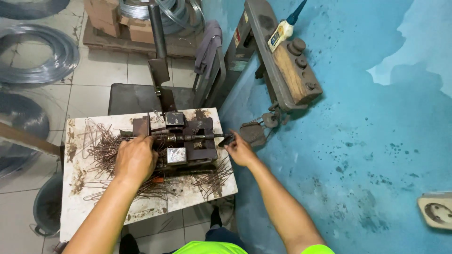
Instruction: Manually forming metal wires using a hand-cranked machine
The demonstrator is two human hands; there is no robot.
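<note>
1. Your left hand [135,159] lies palm down on the left end of the steel jig [181,141], fingers curled over the bent wires there. Can't tell whether it actually pinches a wire.
2. Your right hand [240,149] is clenched around the dark handle [227,139] at the right end of the rod [195,137].
3. The rod is a thin round steel bar. Its long axis runs left to right across the jig, handle end pointing right, past the worktop edge.
4. The jig is blocky, rusty, dark steel with square blocks, sitting mid-worktop.
5. The worktop [188,195] is a white painted board, chipped and rust-stained.
6. Thin brown wire pieces [214,178] lie in loose heaps, left of and in front of the jig.
7. Grey wire coils [40,56] lie on the tiled floor, far left.
</note>
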